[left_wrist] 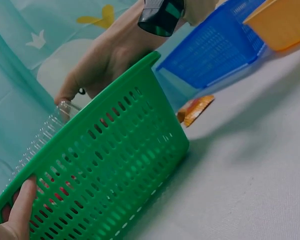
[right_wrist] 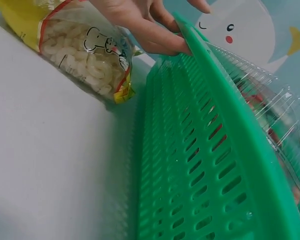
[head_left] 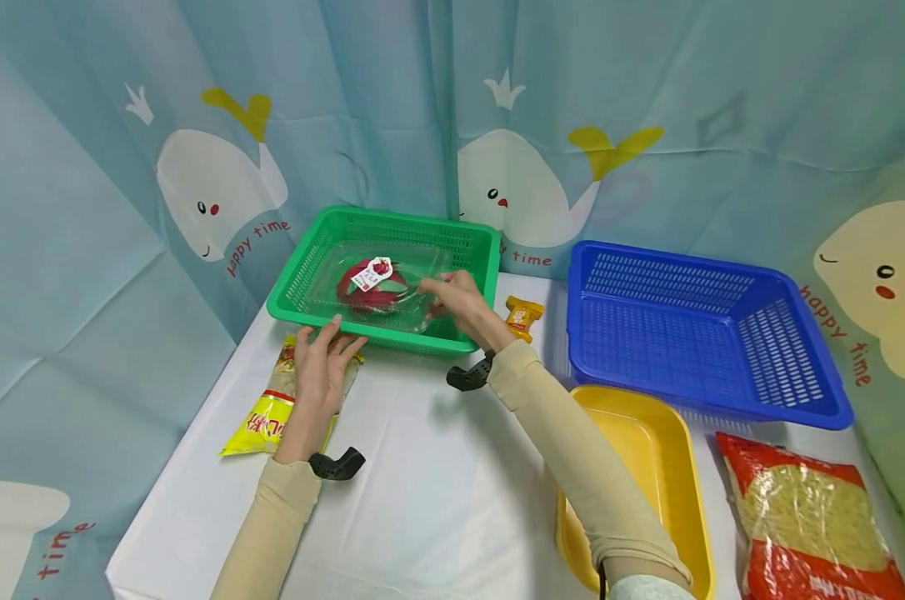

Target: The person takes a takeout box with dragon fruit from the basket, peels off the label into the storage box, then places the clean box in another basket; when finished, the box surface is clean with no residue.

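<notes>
A clear plastic box sits tilted in the green basket, with a dark red dragon fruit bearing a white tag. My right hand reaches inside the basket and pinches the box's right end; its fingertips are partly hidden by the plastic. At the front rim, my left hand holds the basket, fingers against the outer wall and one digit over the rim, as the right wrist view shows. Below the left hand lies a yellow bag of pale curly pieces.
Right of the green basket lies a small orange packet. A blue basket stands at the right, with a yellow tray in front of it, partly under my right forearm. A red bag of pasta-like pieces lies at the near right.
</notes>
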`<move>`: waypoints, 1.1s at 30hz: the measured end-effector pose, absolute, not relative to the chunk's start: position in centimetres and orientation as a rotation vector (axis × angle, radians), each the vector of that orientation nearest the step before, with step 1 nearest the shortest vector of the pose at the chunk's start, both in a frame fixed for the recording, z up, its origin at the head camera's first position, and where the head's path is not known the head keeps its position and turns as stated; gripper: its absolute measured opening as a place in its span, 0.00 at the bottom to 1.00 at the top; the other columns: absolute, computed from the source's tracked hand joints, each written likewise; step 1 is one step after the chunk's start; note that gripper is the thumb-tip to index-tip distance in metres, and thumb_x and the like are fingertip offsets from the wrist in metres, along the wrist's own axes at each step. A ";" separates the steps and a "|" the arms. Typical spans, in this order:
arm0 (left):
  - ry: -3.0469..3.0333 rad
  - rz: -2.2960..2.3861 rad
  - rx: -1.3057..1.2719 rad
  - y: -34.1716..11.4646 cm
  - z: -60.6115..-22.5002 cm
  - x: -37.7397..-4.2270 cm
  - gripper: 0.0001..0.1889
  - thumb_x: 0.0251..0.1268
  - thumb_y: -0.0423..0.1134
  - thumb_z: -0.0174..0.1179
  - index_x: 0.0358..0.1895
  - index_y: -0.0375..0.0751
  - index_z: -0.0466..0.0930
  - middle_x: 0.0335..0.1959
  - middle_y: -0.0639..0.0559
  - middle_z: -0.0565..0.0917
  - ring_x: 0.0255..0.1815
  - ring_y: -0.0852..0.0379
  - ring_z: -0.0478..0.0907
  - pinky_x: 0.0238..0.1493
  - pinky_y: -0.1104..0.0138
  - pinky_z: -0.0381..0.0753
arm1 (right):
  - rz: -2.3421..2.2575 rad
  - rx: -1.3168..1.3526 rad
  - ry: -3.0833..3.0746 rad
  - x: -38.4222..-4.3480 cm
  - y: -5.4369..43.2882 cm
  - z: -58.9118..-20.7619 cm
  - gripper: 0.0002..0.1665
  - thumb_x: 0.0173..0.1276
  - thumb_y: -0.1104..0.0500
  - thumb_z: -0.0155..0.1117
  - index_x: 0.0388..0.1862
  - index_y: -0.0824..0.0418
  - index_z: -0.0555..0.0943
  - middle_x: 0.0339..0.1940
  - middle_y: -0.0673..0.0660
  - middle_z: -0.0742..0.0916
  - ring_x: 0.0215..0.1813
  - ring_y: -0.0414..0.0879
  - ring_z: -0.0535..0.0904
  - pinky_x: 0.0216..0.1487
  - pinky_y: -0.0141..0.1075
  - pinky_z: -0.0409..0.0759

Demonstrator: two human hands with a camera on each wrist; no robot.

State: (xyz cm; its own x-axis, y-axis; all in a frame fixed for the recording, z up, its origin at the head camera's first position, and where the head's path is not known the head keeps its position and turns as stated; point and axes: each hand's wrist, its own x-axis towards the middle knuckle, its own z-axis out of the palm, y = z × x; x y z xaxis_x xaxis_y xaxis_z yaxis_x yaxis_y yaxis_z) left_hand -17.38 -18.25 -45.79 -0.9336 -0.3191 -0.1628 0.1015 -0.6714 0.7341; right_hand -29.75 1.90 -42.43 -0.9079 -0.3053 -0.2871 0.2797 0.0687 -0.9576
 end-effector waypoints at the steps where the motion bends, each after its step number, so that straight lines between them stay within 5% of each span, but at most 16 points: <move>1: -1.137 -2.645 0.407 -18.2 -45.8 -17.4 0.17 0.79 0.35 0.56 0.46 0.45 0.52 0.46 0.46 0.66 0.46 0.49 0.76 0.60 0.55 0.84 | -1.900 -0.022 1.935 -29.7 2.0 -42.4 0.22 0.65 0.66 0.64 0.22 0.57 0.60 0.35 0.55 0.72 0.23 0.44 0.78 0.35 0.37 0.86; 8: -1.138 -2.635 0.390 -18.0 -45.8 -17.2 0.13 0.80 0.34 0.54 0.50 0.43 0.56 0.47 0.44 0.68 0.48 0.47 0.77 0.58 0.56 0.86 | -1.979 0.029 1.870 -29.3 2.2 -42.2 0.16 0.64 0.67 0.64 0.27 0.59 0.65 0.33 0.53 0.69 0.22 0.43 0.76 0.30 0.33 0.83; 20: -1.153 -2.648 0.403 -17.8 -45.6 -17.1 0.14 0.81 0.28 0.47 0.60 0.44 0.57 0.57 0.42 0.68 0.62 0.41 0.74 0.60 0.53 0.84 | -2.093 0.025 1.757 -28.7 2.8 -40.8 0.11 0.68 0.67 0.62 0.28 0.61 0.71 0.42 0.57 0.78 0.24 0.45 0.73 0.32 0.32 0.84; 28: -1.088 -2.674 0.451 -17.8 -45.8 -17.3 0.15 0.81 0.28 0.46 0.60 0.47 0.55 0.60 0.43 0.65 0.64 0.42 0.71 0.61 0.54 0.84 | -2.124 0.000 1.717 -27.9 3.5 -38.8 0.07 0.70 0.67 0.60 0.41 0.64 0.71 0.49 0.58 0.77 0.26 0.46 0.78 0.34 0.34 0.85; 33: -1.079 -2.684 0.463 -17.8 -45.7 -17.4 0.17 0.82 0.27 0.43 0.62 0.48 0.51 0.59 0.44 0.63 0.64 0.41 0.69 0.63 0.53 0.82 | -2.128 -0.002 1.707 -27.3 4.6 -38.0 0.19 0.72 0.67 0.56 0.59 0.66 0.67 0.56 0.61 0.77 0.32 0.47 0.82 0.40 0.35 0.87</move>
